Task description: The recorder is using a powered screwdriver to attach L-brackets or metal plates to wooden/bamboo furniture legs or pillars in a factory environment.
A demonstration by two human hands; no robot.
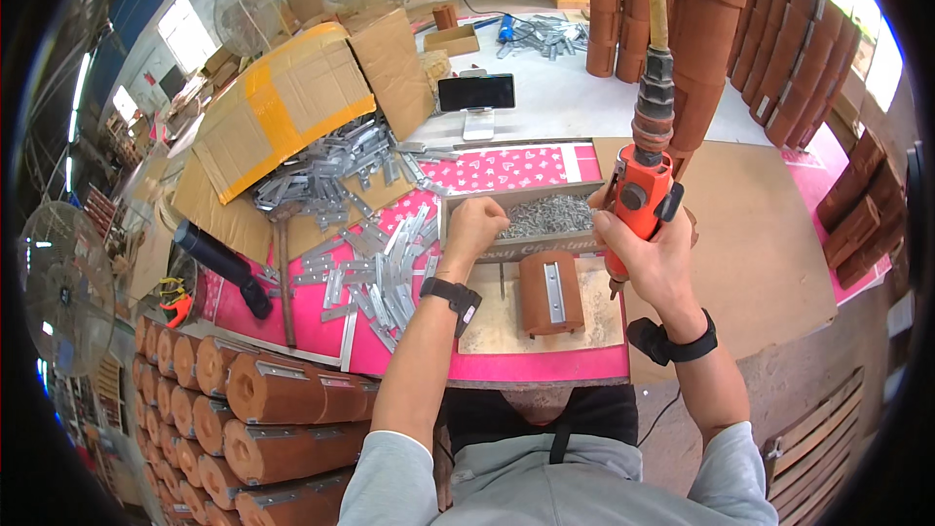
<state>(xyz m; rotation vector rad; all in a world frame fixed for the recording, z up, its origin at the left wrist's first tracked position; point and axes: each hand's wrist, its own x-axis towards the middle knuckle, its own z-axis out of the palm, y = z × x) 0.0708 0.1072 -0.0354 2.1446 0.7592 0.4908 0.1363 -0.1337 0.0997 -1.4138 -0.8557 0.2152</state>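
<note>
My right hand grips an orange pneumatic screwdriver upright, its hose rising toward the ceiling. My left hand reaches into a shallow box of small screws, its fingers curled at the box's left end; whether it holds a screw is hidden. Below the box a brown wooden block with a metal bracket along its top lies on a pale board, between my two hands. Both wrists wear black bands.
A pile of grey metal brackets covers the pink table on the left, with cardboard boxes behind. Finished brown blocks are stacked at lower left. A phone on a stand sits beyond. Tall brown pieces lean at right.
</note>
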